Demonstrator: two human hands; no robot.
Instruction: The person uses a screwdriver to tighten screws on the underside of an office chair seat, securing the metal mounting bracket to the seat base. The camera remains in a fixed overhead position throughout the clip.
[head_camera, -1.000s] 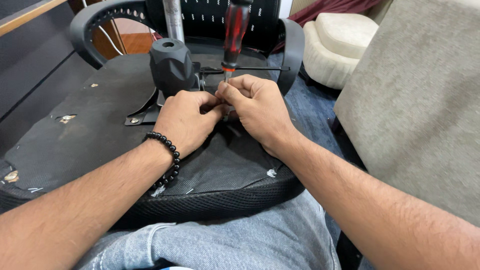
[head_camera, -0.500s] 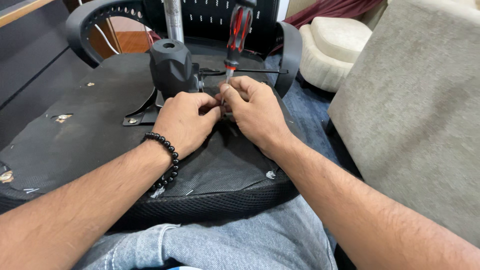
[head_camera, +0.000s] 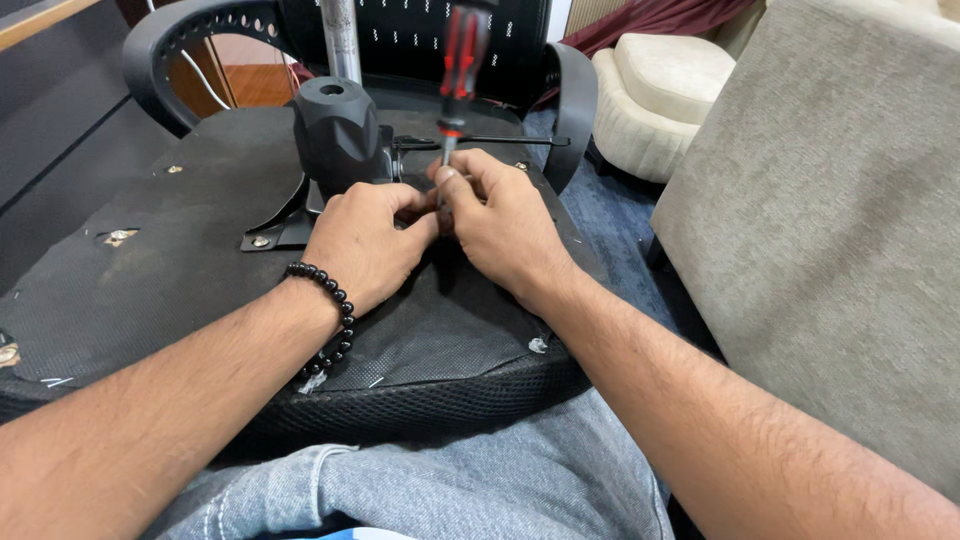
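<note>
Resting upside down across the person's lap, the chair seat (head_camera: 180, 270) is showing its black underside, and both hands are meeting near the middle of it, just beside the black hub (head_camera: 338, 130) of the chair mechanism. The right hand (head_camera: 505, 225) is pinching the lower shaft of a red-and-black screwdriver (head_camera: 460, 70), fingers closed around it, while the tool is standing nearly upright with its tip hidden between the fingers. The left hand (head_camera: 365, 240) (a black bead bracelet (head_camera: 330, 320) is circling its wrist) is curling shut against the right one, touching it, though what it is gripping cannot be made out.
</note>
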